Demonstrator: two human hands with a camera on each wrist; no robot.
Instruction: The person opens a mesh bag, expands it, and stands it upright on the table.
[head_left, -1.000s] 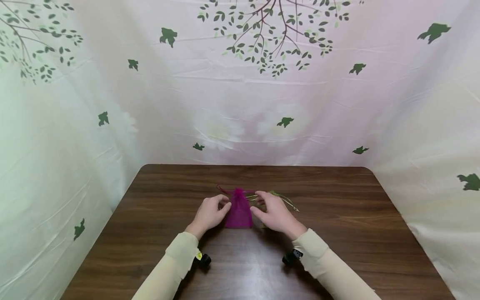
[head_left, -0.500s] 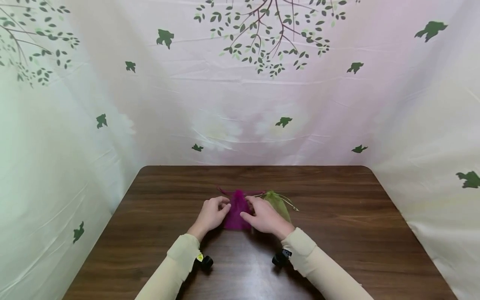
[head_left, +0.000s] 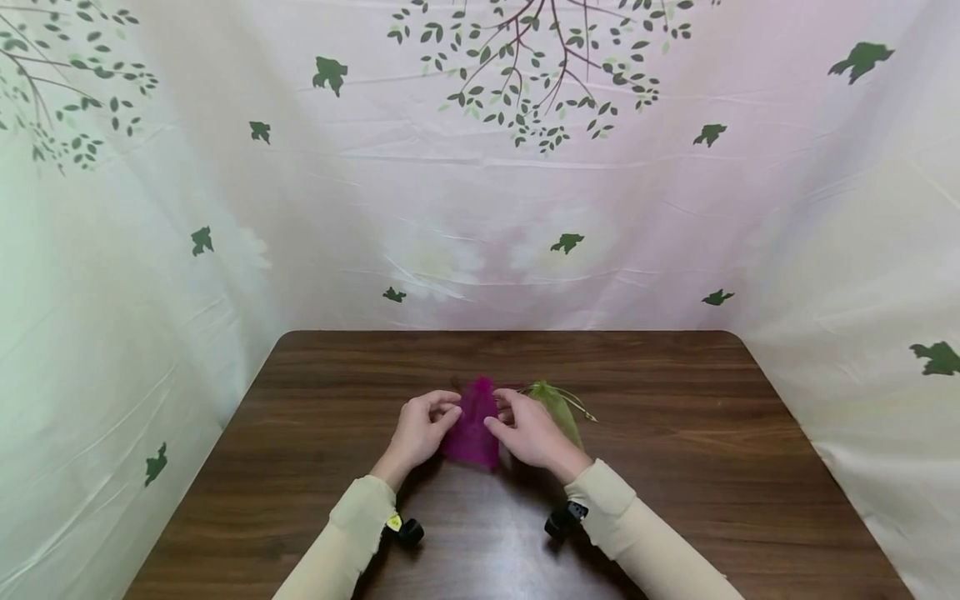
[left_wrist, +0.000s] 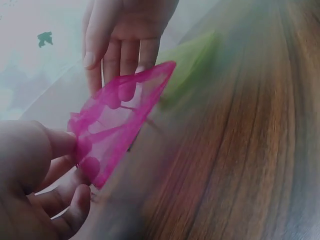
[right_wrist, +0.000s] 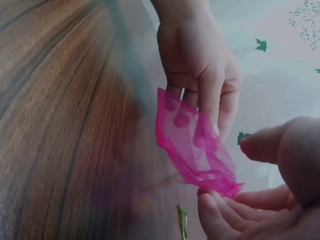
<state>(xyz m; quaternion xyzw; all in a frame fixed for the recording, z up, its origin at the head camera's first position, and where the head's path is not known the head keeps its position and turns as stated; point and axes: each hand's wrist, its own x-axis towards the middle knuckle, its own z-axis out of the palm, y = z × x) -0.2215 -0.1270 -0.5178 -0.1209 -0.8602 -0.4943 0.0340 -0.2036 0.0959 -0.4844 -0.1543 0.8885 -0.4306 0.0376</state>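
Taking twelve o'clock as the far edge of the desk [head_left: 345, 362], the left hand [head_left: 416, 425] comes first, at nine o'clock to the pink bag [head_left: 474, 429]. Its grip looks like a light pinch, thumb on the near face of the mesh and a fingertip showing through from behind, close to the frilled end. The pink bag is in the middle, between the two hands, tilted, its frilled end toward twelve and its plain end toward six; whether a corner touches the desk I cannot tell. It should handle as very light and limp, sheer enough to show fingers through it, probably a little slick and easy to snag. The frilled neck or a side edge looks the best place to take hold, with little pressure. At three o'clock is the right hand [head_left: 532, 427], its grip loosely spread: the thumb stands apart from the mesh while the fingertips touch it near the frill. Beyond that, at about three o'clock from the pink bag, the green bag [head_left: 557, 407] lies partly hidden by the right hand, its cords [head_left: 581, 406] trailing toward four.
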